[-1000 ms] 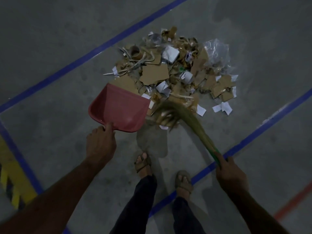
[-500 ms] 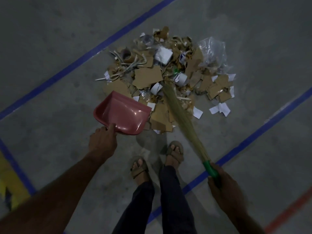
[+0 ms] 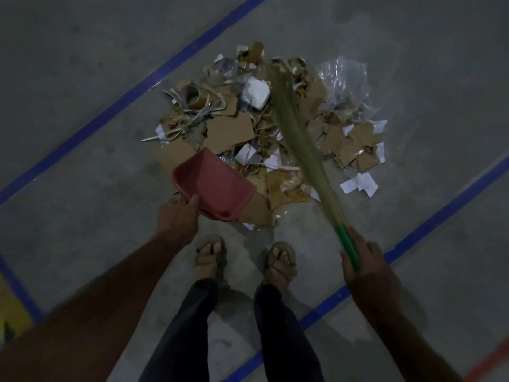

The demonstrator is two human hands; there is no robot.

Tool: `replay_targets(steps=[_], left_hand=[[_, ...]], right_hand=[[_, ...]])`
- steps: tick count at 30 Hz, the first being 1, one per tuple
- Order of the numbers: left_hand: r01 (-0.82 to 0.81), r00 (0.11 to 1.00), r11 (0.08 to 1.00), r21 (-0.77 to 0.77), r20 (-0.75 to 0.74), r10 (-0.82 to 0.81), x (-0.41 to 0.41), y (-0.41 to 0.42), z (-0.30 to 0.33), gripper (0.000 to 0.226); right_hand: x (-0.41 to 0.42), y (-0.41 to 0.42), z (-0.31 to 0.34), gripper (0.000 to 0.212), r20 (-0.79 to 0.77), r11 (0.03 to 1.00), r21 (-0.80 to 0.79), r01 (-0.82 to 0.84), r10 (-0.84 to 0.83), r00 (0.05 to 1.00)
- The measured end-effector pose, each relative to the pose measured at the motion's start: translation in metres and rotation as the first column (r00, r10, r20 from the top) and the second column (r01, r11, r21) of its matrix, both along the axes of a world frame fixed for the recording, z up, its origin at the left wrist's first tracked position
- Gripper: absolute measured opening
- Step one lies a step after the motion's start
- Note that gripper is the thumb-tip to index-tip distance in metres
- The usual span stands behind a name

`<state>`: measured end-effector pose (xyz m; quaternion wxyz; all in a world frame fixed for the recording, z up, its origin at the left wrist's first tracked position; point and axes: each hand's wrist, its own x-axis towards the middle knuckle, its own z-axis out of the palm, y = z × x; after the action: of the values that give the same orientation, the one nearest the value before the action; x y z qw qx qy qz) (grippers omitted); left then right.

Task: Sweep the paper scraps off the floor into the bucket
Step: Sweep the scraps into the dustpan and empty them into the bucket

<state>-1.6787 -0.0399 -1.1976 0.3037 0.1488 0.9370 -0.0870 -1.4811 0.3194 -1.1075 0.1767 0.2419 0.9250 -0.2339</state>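
A heap of paper scraps [image 3: 264, 133], brown card and white bits, lay on the grey floor [image 3: 82, 78] between two blue lines. The left hand [image 3: 179, 213] gripped the near edge of a red dustpan [image 3: 213, 186], which sat tilted at the heap's near left side. The right hand [image 3: 363, 260] held the green handle of a broom [image 3: 300, 150], whose straw bristles reached across the heap to its far side. A clear plastic bag [image 3: 344, 81] lay at the far right. Two sandalled feet [image 3: 209, 257] stood near.
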Motion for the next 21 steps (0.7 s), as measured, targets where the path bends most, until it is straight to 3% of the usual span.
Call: replay_targets(steps=[6, 11, 17, 21], left_hand=[[0.131, 0.991, 0.986, -0.103, 0.056, -0.125, -0.040, -0.009, -0.069, 0.042], [0.212, 0.976, 0.977, 0.016, 0.038, -0.213, -0.075, -0.001, -0.128, 0.030], [0.225, 0.973, 0.967, 0.123, 0.025, -0.229, -0.086, 0.006, -0.155, 0.033], [0.225, 0.973, 0.961, 0.158, 0.019, -0.231, -0.091, -0.001, -0.158, 0.035]], right_hand=[[-0.071, 0.027, -0.061, 0.059, 0.101, 0.992, 0.124, 0.010, -0.023, 0.995], [-0.095, 0.059, -0.127, 0.055, 0.184, 0.978, 0.149, -0.144, 0.116, 0.976], [-0.093, 0.105, -0.162, 0.059, 0.241, 0.942, 0.018, -0.336, 0.322, 0.916], [-0.083, 0.100, -0.150, 0.060, 0.250, 0.939, -0.038, -0.341, 0.339, 0.907]])
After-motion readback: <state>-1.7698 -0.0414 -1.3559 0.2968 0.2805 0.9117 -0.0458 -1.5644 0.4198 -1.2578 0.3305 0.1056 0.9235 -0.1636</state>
